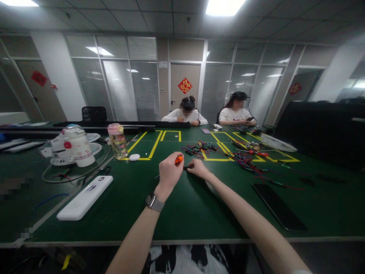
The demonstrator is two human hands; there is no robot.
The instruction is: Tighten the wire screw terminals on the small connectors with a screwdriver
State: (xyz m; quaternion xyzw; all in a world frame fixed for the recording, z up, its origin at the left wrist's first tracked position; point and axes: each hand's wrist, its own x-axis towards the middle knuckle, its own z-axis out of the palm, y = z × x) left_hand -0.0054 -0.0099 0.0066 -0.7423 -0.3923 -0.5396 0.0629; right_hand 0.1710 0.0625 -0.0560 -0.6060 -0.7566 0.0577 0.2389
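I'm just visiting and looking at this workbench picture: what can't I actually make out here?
All in the head view:
- Orange object: mostly hidden by the left hand, so its full shape is unclear.
- Small dark piece: too small, and partly covered by the right hand.
- Wire pile: too tangled and small to count.
- Patterned clothing: cut off by the bottom edge.

A broad, dark green surface bore straight yellow tape strips. Directly on it lay a long white rounded block, a flat black rectangular phone, tangled red-and-blue wires and a small white oval case.
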